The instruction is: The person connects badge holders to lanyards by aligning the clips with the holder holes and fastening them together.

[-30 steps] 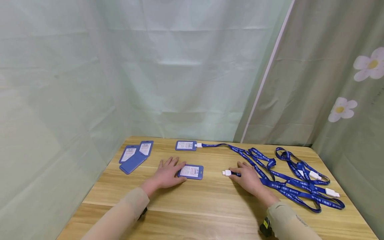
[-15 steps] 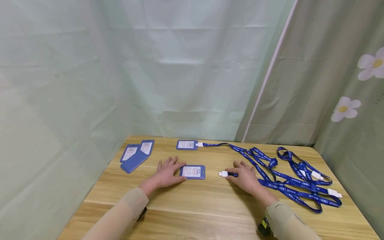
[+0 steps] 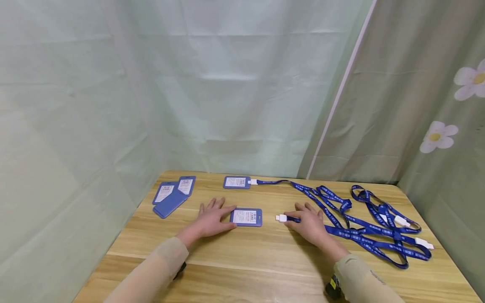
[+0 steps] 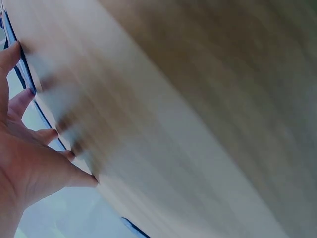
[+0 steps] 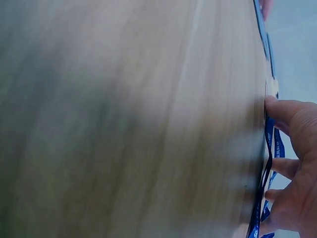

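A blue badge holder [image 3: 245, 217] with a white printed card lies flat on the wooden table. The thumb and index finger of my left hand [image 3: 210, 219] hold its left end by the long edges, the other fingers spread on the tabletop. To the right, my right hand [image 3: 308, 223] pinches a blue lanyard [image 3: 293, 219] just behind its white clip [image 3: 281, 218]. The clip points left at the holder's slotted end, a short gap apart. In the right wrist view, thumb and finger meet at the lanyard [image 5: 269, 130]; the left wrist view shows the left hand [image 4: 34, 158] edge-on.
Several badge holders [image 3: 170, 204] overlap at the back left. Behind the hands lies another holder [image 3: 235, 182] joined to a lanyard by its clip [image 3: 253, 182]. Tangled blue lanyards [image 3: 379, 240] with white clips spread over the right side. Curtains [image 3: 235, 105] hang behind the table.
The badge holder has slid slightly right at my left hand. My right hand has brought the lanyard clip a little left, narrowing the gap; over the last half second both moved very little.
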